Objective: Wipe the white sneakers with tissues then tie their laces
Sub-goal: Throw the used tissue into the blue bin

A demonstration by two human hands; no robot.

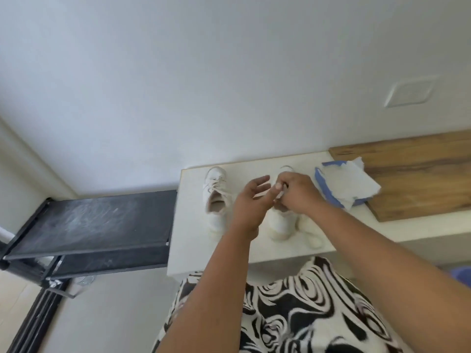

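White desk (193,240) against the wall carries 2 white sneakers (215,197). My right hand (297,192) pinches a lace (280,193) over the right-side sneaker (280,222); my left hand (251,200) hovers beside it, fingers relaxed.

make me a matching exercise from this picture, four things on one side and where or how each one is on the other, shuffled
Things:
1. left sneaker
2. right sneaker
3. tissue pack
4. black rack

Places or states:
A. under both hands, lace being pinched
B. beside the counter, on its left
C. untouched, laces loose
D. at the wooden board's edge, tissue sticking out

Pairs: 1-C, 2-A, 3-D, 4-B
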